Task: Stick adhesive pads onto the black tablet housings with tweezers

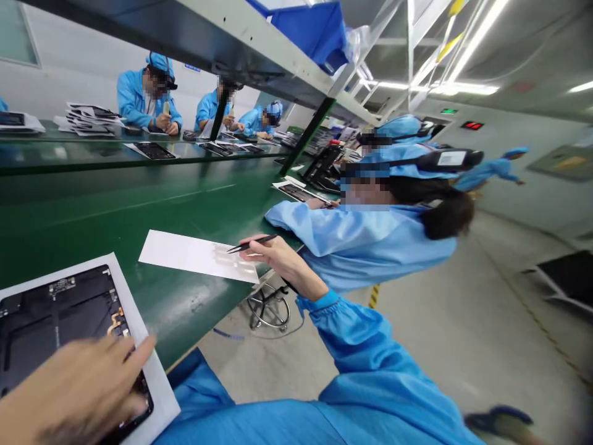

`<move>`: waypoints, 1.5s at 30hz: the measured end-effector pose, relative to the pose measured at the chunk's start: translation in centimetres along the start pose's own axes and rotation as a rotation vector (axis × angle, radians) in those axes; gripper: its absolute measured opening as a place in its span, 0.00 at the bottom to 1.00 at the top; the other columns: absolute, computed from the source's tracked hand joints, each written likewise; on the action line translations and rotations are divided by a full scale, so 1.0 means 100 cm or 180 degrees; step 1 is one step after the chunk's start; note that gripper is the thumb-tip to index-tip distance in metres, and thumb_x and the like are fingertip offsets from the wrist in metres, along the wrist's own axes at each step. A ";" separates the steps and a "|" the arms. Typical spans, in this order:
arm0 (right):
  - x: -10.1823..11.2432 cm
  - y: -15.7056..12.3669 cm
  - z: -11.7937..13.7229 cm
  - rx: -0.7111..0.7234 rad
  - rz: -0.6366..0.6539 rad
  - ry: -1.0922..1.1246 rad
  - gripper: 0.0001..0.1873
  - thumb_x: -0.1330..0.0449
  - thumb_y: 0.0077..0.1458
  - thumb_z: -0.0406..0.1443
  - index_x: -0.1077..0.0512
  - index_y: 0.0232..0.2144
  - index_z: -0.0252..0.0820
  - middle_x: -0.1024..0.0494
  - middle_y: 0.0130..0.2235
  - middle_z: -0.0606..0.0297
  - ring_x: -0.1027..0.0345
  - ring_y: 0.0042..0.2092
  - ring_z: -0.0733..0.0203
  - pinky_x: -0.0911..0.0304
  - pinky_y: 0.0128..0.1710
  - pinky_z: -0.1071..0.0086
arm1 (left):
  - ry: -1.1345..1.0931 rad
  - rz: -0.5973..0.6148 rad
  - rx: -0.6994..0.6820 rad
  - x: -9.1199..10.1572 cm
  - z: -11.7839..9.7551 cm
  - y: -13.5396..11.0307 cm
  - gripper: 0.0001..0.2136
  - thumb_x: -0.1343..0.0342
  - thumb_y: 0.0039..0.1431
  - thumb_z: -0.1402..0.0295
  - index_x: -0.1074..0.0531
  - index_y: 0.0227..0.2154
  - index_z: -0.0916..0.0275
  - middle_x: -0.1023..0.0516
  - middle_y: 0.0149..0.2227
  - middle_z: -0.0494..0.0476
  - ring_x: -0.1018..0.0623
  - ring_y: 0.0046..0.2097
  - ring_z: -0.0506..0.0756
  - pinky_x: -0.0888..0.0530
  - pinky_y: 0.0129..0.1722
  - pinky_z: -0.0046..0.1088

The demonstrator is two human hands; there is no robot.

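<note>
My right hand [273, 256] grips black tweezers [252, 244], their tips pointing left over a white sheet strip [185, 252] on the green bench. Small pale pieces [229, 254] seem to lie on the strip's right end; their kind is not clear. At the lower left, an opened tablet housing [32, 330] with a dark interior and small connectors rests on a white sheet [160, 386]. Over its lower right part is my left hand [88, 377], somewhat blurred, fingers stretched out. It covers part of the housing, and nothing shows in its fingers.
A co-worker in blue [361, 241] leans on the bench close by on my right. Along the raised ledge [92, 151] lie tablet parts and stacked sheets [90, 117]. Overhead runs a shelf with a blue bin [308, 31]. A wheeled stool base [269, 309] stands below the bench edge.
</note>
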State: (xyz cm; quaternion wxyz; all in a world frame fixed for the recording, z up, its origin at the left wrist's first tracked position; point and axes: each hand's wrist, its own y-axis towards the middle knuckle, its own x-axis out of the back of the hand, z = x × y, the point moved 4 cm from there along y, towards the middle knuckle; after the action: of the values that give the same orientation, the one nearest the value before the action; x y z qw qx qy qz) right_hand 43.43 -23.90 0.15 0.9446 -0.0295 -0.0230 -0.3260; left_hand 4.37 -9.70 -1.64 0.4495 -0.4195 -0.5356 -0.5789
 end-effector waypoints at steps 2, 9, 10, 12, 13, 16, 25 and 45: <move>0.000 -0.003 -0.013 -0.0084 -0.0039 0.0012 0.27 0.26 0.40 0.51 0.20 0.36 0.38 0.16 0.34 0.56 0.20 0.37 0.55 0.25 0.42 0.64 | 0.0118 0.0473 -0.0452 0.014 0.005 0.081 0.22 0.47 0.63 0.57 0.29 0.59 0.51 0.19 0.45 0.61 0.20 0.45 0.64 0.25 0.42 0.41; -0.006 0.001 -0.018 -0.0101 -0.0033 -0.0348 0.26 0.31 0.47 0.55 0.23 0.34 0.38 0.16 0.31 0.55 0.20 0.34 0.57 0.26 0.34 0.69 | -0.0453 0.0937 -0.0929 -0.037 0.013 0.235 0.26 0.51 0.69 0.51 0.38 0.66 0.54 0.45 0.70 0.64 0.43 0.69 0.68 0.44 0.65 0.47; -0.005 0.002 -0.017 -0.0126 -0.0023 -0.0373 0.25 0.31 0.48 0.54 0.23 0.34 0.38 0.16 0.31 0.55 0.20 0.34 0.57 0.25 0.34 0.69 | -0.0554 0.0984 -0.0920 -0.047 0.014 0.239 0.25 0.53 0.70 0.51 0.39 0.66 0.51 0.46 0.71 0.62 0.44 0.70 0.68 0.45 0.66 0.47; -0.003 0.003 -0.017 -0.0219 0.0011 -0.0381 0.23 0.31 0.49 0.53 0.23 0.34 0.38 0.16 0.31 0.55 0.20 0.34 0.57 0.25 0.34 0.68 | -0.0728 0.1009 -0.0923 -0.060 0.015 0.240 0.24 0.55 0.71 0.50 0.40 0.66 0.46 0.47 0.71 0.59 0.44 0.70 0.69 0.46 0.66 0.48; -0.001 0.003 -0.017 -0.0276 0.0026 -0.0370 0.23 0.31 0.50 0.52 0.23 0.34 0.38 0.16 0.31 0.54 0.20 0.34 0.57 0.25 0.34 0.68 | -0.0795 0.0988 -0.0942 -0.064 0.016 0.239 0.24 0.56 0.71 0.50 0.40 0.66 0.45 0.47 0.72 0.59 0.44 0.70 0.69 0.46 0.66 0.49; 0.001 0.005 -0.019 -0.0417 0.0046 -0.0326 0.22 0.30 0.50 0.51 0.23 0.33 0.37 0.16 0.32 0.54 0.21 0.33 0.58 0.25 0.33 0.69 | -0.0906 0.0900 -0.1033 -0.065 0.017 0.237 0.24 0.55 0.70 0.49 0.40 0.66 0.43 0.49 0.72 0.58 0.46 0.70 0.69 0.47 0.66 0.50; 0.000 0.007 -0.015 -0.0644 0.0151 -0.0427 0.22 0.31 0.49 0.51 0.23 0.32 0.38 0.16 0.32 0.53 0.23 0.31 0.60 0.26 0.32 0.70 | -0.0972 0.0773 -0.0975 -0.064 0.012 0.237 0.21 0.51 0.69 0.53 0.36 0.64 0.43 0.47 0.71 0.60 0.44 0.70 0.71 0.46 0.65 0.53; -0.023 -0.002 0.024 0.0563 -0.0675 0.0277 0.19 0.27 0.42 0.52 0.22 0.26 0.43 0.26 0.28 0.66 0.31 0.30 0.63 0.27 0.35 0.66 | -0.0894 0.0919 -0.0885 -0.063 0.001 0.235 0.25 0.49 0.68 0.54 0.40 0.66 0.43 0.46 0.71 0.58 0.45 0.71 0.69 0.45 0.66 0.53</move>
State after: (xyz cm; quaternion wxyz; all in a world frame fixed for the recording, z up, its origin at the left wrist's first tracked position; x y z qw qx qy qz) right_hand 41.44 -22.42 2.38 0.9039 0.0706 -0.0136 -0.4215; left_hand 28.67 -9.72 -2.07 0.3866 -0.6259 -0.4425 -0.5128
